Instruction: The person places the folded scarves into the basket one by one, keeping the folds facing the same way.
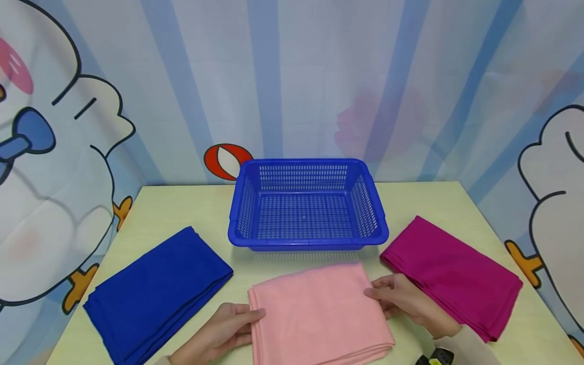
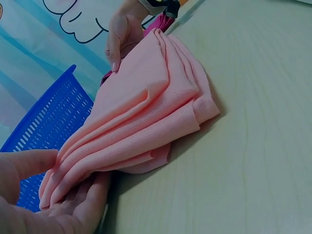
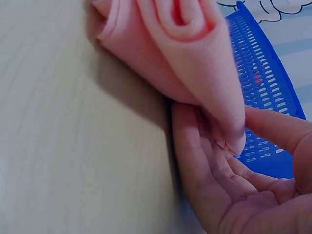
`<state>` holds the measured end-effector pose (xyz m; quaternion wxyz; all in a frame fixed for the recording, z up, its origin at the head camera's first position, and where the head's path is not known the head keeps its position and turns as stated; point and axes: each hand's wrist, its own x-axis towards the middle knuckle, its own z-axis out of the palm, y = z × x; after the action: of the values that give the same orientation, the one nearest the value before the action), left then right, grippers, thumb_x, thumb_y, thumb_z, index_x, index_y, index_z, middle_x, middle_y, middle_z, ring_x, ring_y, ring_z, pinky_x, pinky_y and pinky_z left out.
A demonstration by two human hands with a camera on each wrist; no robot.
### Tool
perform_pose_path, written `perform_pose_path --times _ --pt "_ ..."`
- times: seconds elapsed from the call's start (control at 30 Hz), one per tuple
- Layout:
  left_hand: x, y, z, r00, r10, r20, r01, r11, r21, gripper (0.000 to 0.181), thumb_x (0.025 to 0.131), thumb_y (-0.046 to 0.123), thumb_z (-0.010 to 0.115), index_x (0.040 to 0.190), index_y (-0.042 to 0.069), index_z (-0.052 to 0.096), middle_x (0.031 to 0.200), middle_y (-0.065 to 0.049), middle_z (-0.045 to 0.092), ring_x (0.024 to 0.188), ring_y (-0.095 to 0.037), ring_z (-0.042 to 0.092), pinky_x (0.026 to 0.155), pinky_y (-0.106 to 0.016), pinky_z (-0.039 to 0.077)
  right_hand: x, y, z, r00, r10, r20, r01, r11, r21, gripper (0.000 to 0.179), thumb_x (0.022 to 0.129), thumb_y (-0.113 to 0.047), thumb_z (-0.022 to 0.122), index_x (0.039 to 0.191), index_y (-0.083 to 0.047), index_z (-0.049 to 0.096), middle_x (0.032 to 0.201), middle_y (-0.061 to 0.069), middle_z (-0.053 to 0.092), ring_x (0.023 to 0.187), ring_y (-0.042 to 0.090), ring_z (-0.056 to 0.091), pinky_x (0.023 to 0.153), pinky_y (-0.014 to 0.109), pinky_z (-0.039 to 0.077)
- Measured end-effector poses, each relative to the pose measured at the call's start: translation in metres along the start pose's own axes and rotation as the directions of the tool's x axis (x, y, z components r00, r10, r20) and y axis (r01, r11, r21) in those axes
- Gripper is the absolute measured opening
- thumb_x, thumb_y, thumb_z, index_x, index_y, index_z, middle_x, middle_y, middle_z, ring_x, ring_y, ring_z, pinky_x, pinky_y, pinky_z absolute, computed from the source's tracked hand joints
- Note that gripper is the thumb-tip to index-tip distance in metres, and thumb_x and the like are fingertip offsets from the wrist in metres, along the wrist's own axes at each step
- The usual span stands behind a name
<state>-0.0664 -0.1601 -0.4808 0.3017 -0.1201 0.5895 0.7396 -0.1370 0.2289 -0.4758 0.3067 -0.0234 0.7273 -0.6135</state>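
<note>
A folded pink cloth (image 1: 315,309) is held between both hands at the front middle of the table. My left hand (image 1: 228,327) pinches its left edge, thumb on top and fingers underneath. On the opposite side my right hand (image 1: 406,299) grips the right edge the same way. In the left wrist view the stacked layers of the pink cloth (image 2: 141,107) show along the near side, and its far edge is raised from the table. The right wrist view shows fingers (image 3: 190,141) beneath the folded corner of the pink cloth (image 3: 195,68).
Behind the cloth stands a blue plastic basket (image 1: 307,243) with slotted walls and nothing inside. A folded dark blue cloth (image 1: 159,294) lies at the left, a folded magenta cloth (image 1: 456,274) at the right. A printed curtain (image 1: 310,76) hangs behind the pale table (image 1: 182,203).
</note>
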Motion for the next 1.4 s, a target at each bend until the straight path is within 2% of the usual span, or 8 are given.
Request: perform_pose_path --times 0.23,0.43,0.6,0.73,0.97,1.4 --pt "0.001 -0.003 -0.001 0.995 0.098 -0.031 -0.098 0.995 -0.014 0.052 0.095 0.006 0.067 0.130 -0.025 0.046 0.111 -0.023 0.068 0.098 -0.025 0.069 0.085 -0.039 0.057 -0.001 -0.001 0.000 0.999 0.021 0.048 -0.023 0.999 0.040 0.026 0.097 -0.018 0.065 0.107 0.005 0.066 0.077 0.003 0.070 0.060 0.005 0.062 0.051 0.020 0.054" --pt "0.006 -0.006 -0.001 0.989 0.140 -0.055 -0.142 0.990 -0.017 0.056 0.094 0.006 0.068 0.133 -0.025 0.042 0.113 -0.026 0.068 0.099 -0.029 0.069 0.084 -0.041 0.057 0.000 0.000 -0.001 0.995 0.026 0.099 -0.033 0.997 0.071 0.018 0.099 -0.018 0.063 0.100 0.000 0.065 0.076 0.003 0.070 0.060 0.007 0.065 0.052 0.021 0.055" --pt "0.009 -0.008 -0.001 0.984 0.167 -0.064 -0.168 0.986 -0.006 0.054 0.094 0.003 0.067 0.133 -0.025 0.042 0.109 -0.025 0.069 0.095 -0.028 0.071 0.081 -0.040 0.058 0.000 0.004 -0.002 0.991 0.021 0.130 -0.035 0.994 0.100 0.018 0.099 -0.016 0.060 0.104 0.001 0.064 0.078 0.004 0.071 0.062 0.009 0.067 0.053 0.022 0.056" --pt "0.010 -0.008 -0.002 0.980 0.182 -0.079 -0.181 0.983 0.022 0.052 0.094 0.002 0.066 0.133 -0.024 0.043 0.108 -0.023 0.070 0.092 -0.026 0.071 0.079 -0.040 0.059 0.000 0.006 -0.002 0.992 0.023 0.127 -0.038 0.993 0.111 0.020 0.098 -0.014 0.061 0.108 0.003 0.063 0.078 0.004 0.071 0.062 0.009 0.068 0.053 0.023 0.056" --pt "0.009 -0.006 -0.004 0.976 0.192 -0.105 -0.186 0.981 0.060 0.046 0.093 0.000 0.067 0.129 -0.024 0.048 0.103 -0.019 0.072 0.087 -0.022 0.072 0.075 -0.038 0.060 -0.001 0.006 -0.001 0.992 -0.002 0.127 -0.018 0.987 0.157 0.014 0.097 -0.009 0.063 0.105 0.002 0.063 0.078 0.004 0.072 0.064 0.010 0.069 0.054 0.024 0.057" --pt "0.003 0.004 -0.004 0.972 0.223 -0.069 -0.219 0.974 0.054 0.043 0.093 -0.001 0.067 0.127 -0.021 0.052 0.100 -0.015 0.072 0.085 -0.021 0.072 0.075 -0.037 0.060 -0.005 0.000 -0.001 0.984 -0.035 0.175 -0.008 0.971 0.239 0.010 0.098 -0.006 0.059 0.107 -0.004 0.063 0.088 0.010 0.075 0.077 0.020 0.073 0.066 0.035 0.061"
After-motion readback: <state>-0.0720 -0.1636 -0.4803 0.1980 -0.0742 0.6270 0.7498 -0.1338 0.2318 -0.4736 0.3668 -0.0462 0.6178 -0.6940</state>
